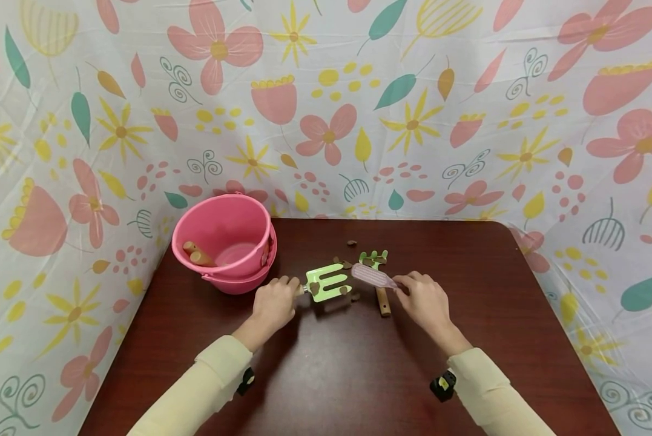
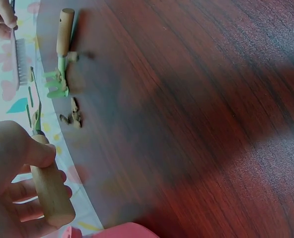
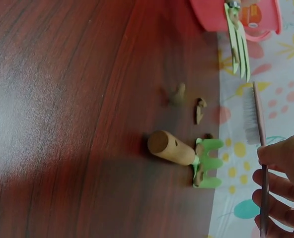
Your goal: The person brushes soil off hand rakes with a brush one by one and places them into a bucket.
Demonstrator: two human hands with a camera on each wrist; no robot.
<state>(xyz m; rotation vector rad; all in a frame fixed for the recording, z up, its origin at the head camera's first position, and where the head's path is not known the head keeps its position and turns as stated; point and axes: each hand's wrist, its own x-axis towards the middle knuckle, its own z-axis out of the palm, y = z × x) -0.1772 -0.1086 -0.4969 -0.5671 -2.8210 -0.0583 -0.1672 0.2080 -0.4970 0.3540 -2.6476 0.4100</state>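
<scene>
My left hand (image 1: 273,303) grips the wooden handle (image 2: 51,191) of a small green garden fork (image 1: 317,276). The fork is raised over the table with its tines pointing right, and brown bits cling to it. A pale pink brush (image 1: 370,276) is held by its thin handle in my right hand (image 1: 425,300). Its head is close to the fork's tips, bristles facing the table in the right wrist view. Below the brush lies a small green rake (image 3: 177,148) with a wooden handle, brown bits on its tines. Several brown clumps (image 1: 352,243) are scattered around it.
Pink nested buckets (image 1: 222,281) stand at the table's back left, with wooden handles (image 1: 200,259) inside the upper one. The dark wooden table (image 1: 347,375) reaches a floral curtain (image 1: 326,175) behind and at the sides.
</scene>
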